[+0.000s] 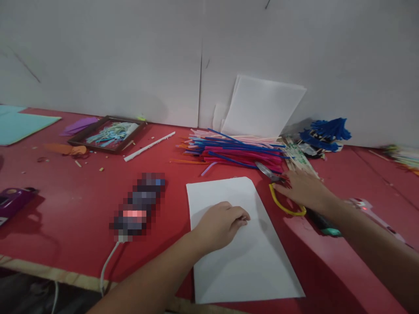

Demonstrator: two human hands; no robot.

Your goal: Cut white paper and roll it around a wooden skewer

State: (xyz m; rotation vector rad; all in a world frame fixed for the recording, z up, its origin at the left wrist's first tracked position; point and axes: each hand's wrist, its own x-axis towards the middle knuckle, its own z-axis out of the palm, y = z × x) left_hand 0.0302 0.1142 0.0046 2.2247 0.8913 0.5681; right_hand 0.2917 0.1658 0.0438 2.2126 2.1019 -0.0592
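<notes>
A sheet of white paper (248, 266) lies on the red table in front of me. Over its middle is my left hand (224, 224), fingers curled and pressed together as in a pinch; anything between the fingertips is too small to make out. My right hand (303, 189) reaches out to the right of the paper, thumb apart from the fingers. Its thumb is by a yellow curved loop (286, 208), and close to the fingertips is a silver metal blade (266, 171). Behind them lies a pile of pink, blue and orange pipe cleaners (235, 152).
Left of the paper is a blurred-out device (139, 205) with a white cable (106, 266). Further left are a brown frame (122, 149) with paper strips and a white stick (149, 146). A pink glue gun (373, 213) lies right; white sheets (263, 107) lean on the wall.
</notes>
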